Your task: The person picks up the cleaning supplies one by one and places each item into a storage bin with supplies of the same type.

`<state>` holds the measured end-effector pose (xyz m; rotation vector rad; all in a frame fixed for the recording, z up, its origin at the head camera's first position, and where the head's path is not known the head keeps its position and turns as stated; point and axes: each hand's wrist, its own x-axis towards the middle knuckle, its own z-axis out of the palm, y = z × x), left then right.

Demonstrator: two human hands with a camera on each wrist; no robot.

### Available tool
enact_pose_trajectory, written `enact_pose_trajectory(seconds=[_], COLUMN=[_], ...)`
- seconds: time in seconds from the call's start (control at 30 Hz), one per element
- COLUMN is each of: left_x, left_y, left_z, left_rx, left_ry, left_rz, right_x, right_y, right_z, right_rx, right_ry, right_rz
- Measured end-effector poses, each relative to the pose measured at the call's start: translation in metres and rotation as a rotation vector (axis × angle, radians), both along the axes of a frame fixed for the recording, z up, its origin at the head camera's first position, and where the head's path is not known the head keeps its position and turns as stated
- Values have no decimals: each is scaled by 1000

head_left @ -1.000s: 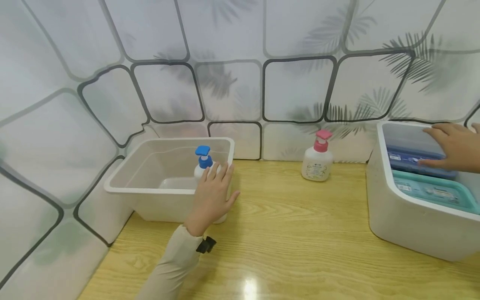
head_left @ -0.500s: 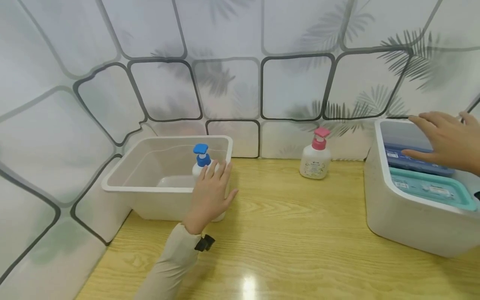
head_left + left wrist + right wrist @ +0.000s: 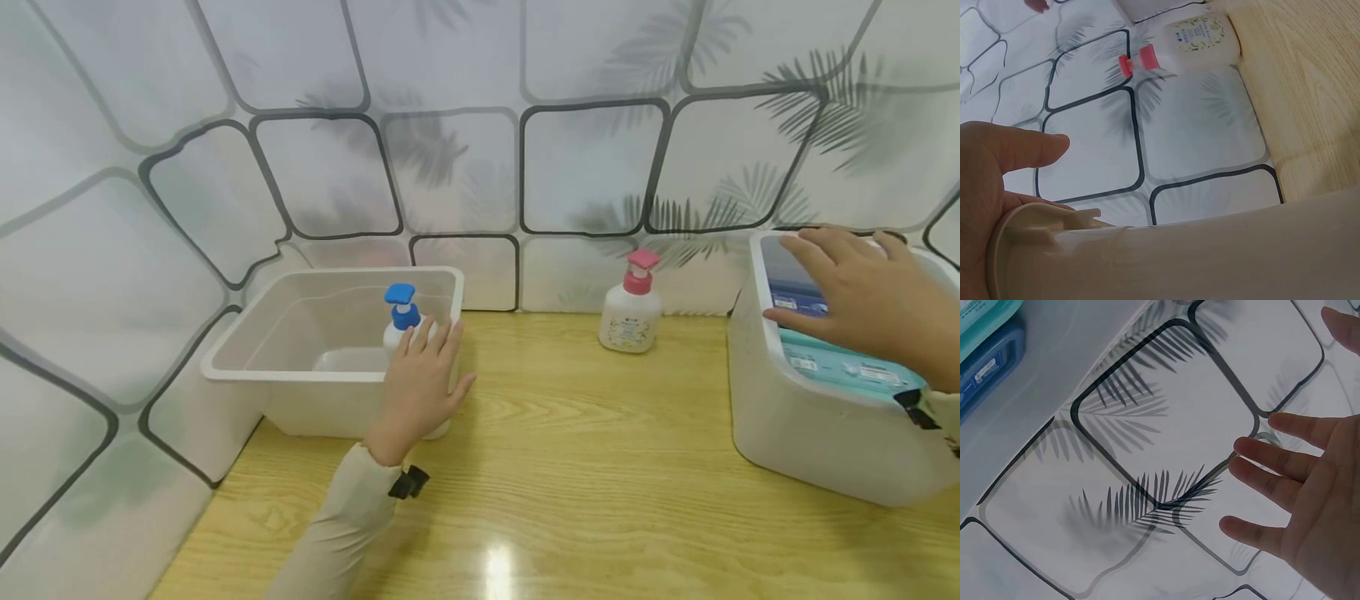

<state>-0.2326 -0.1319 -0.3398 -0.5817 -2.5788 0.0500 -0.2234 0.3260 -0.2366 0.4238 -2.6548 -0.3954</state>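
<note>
My left hand (image 3: 416, 387) rests with straight fingers on the near right rim of a white plastic bin (image 3: 300, 404). Inside that bin stands a white pump bottle (image 3: 393, 335) with a blue pump head, its lower part hidden behind the hand and rim. My right hand (image 3: 870, 300) hovers, fingers spread and holding nothing, above a second white bin (image 3: 825, 442) on the right. In this bin lie a blue-lidded box (image 3: 798, 302) and a teal-lidded box (image 3: 840, 367), both partly covered by the hand. The right wrist view shows the palm bare.
A white pump bottle (image 3: 630, 321) with a pink pump head stands upright on the wooden table (image 3: 577, 467), between the two bins. Behind is a wall covering (image 3: 592, 175) with dark outlined tiles and leaf prints, which also runs along the left side.
My right hand has moved leftward over the right bin, bringing its wrist into view. My left hand stays on the left bin's rim. The head view has shifted slightly.
</note>
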Motion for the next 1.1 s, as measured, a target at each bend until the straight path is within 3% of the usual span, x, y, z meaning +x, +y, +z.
enact_pose_trajectory(seconds=[0.67,0.8,1.1], left_x=[0,1,2], left_y=[1,1,1], left_z=[1,2,0], left_rx=[3,2,13], left_ry=[13,-3,-23], left_rz=[-3,3,10], right_x=[37,42,42], right_y=[-32,-36,-39], right_z=[-11,-17,-33], right_rx=[-160,-156,-228], right_ry=[139,143,43], right_rz=[139,127,9])
